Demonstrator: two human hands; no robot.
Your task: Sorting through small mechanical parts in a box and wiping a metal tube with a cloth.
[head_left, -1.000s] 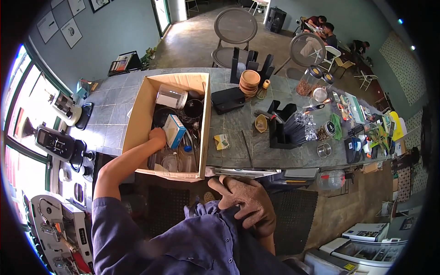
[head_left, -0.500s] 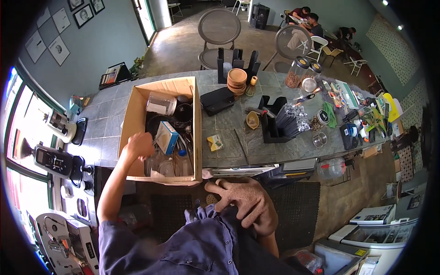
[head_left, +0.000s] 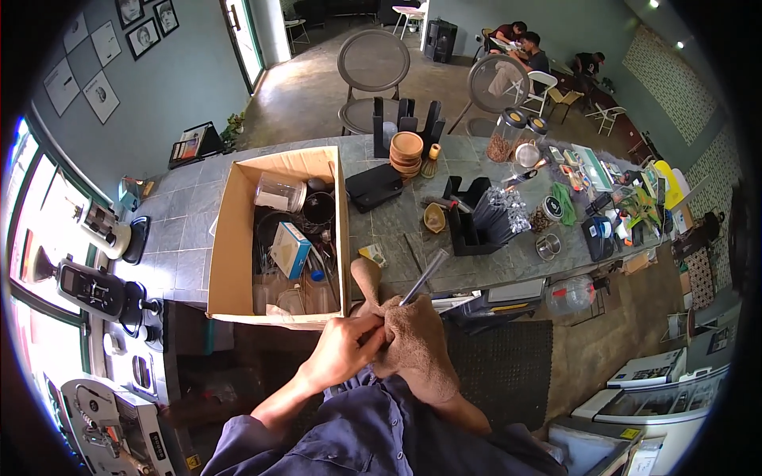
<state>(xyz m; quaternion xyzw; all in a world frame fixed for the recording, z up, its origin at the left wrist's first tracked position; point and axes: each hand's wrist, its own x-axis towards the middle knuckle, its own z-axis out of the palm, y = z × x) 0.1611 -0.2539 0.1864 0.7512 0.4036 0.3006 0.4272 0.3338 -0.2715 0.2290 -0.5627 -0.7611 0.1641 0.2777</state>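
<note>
My right hand (head_left: 417, 337) is covered by a brown cloth (head_left: 417, 353) and closed around a slender clear rod (head_left: 429, 274). The rod slants up and to the right out of the cloth's folds. A loose flap of the cloth rises beside the box. My left hand (head_left: 349, 345), bare, pinches at the fold in line with the rod's lower end; its fingertips are partly hidden. Just beyond sits an open cardboard box (head_left: 230, 262) holding a clear jar (head_left: 279, 193), a blue-and-white carton (head_left: 290, 250), dark cups and several clear containers.
Right of the box on the tiled counter (head_left: 186, 214) are a black case (head_left: 373, 187), stacked terracotta saucers (head_left: 406, 151), a bamboo whisk (head_left: 430, 163) and a black organizer with wrapped straws (head_left: 496, 222). Glass jars (head_left: 506, 136) stand farther right. Grinders (head_left: 91, 289) line the left. People sit far back.
My left hand has come out of the box and over to the cloth-covered right hand. The clear rod now shows between them, and the cloth hand has closed around it.
</note>
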